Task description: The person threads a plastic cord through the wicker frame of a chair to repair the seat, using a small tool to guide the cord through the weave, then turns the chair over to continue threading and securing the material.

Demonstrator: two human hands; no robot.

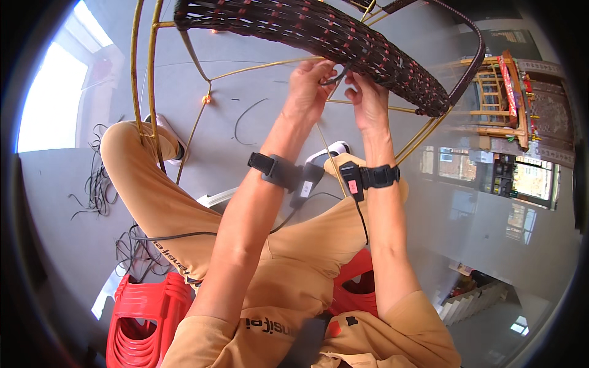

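A dark brown woven panel (319, 29) with red flecks runs across the top, fixed to a thin gold-coloured metal frame (153, 67). Just below its lower edge my left hand (308, 91) is closed, pinching a dark weaving strip (337, 76) that loops up to the weave. Close beside it on the right is my right hand (369, 104), its fingers curled up against the panel's underside. The panel partly covers those fingertips, so what they grip is hidden. Both wrists wear black straps with small boxes.
Loose dark strips (98, 178) lie in tangles on the grey floor at left, and one curved strip (239, 122) lies beyond my knees. A red plastic stool (147, 319) stands at lower left. At right are wooden furniture frames (503, 98). A cable crosses my lap.
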